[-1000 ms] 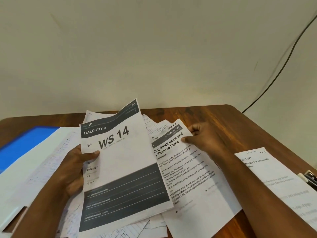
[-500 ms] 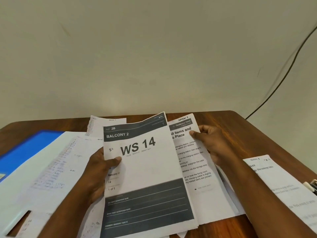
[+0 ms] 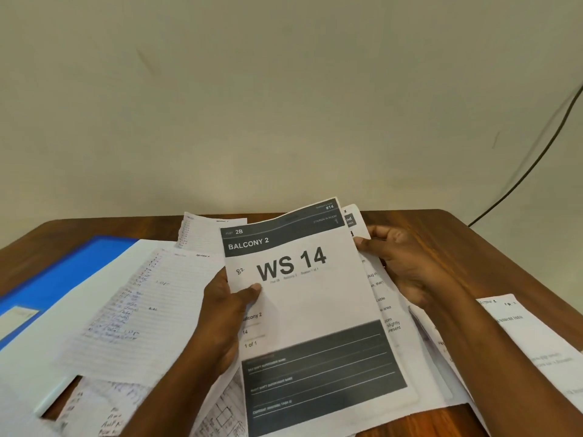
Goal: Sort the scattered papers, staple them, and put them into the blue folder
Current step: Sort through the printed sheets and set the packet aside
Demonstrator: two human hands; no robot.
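My left hand point(image 3: 225, 313) grips the left edge of a printed sheet headed "BALCONY 2 / WS 14" point(image 3: 315, 298), thumb on its face. My right hand point(image 3: 400, 263) holds the right edge of a text sheet point(image 3: 378, 298) that lies almost wholly under the WS 14 sheet. Handwritten lined pages point(image 3: 135, 310) lie spread to the left. The blue folder point(image 3: 56, 275) lies at the far left, partly covered by white paper. No stapler shows.
A wooden table point(image 3: 473, 247) carries everything, its far right corner rounded. Another printed sheet point(image 3: 530, 342) lies at the right under my forearm. Sketched pages point(image 3: 220, 414) poke out at the bottom. A black cable point(image 3: 520, 175) runs down the wall.
The WS 14 sheet has slid right over the text sheet, which now shows only a narrow strip. Both hands moved with the sheets, closer together.
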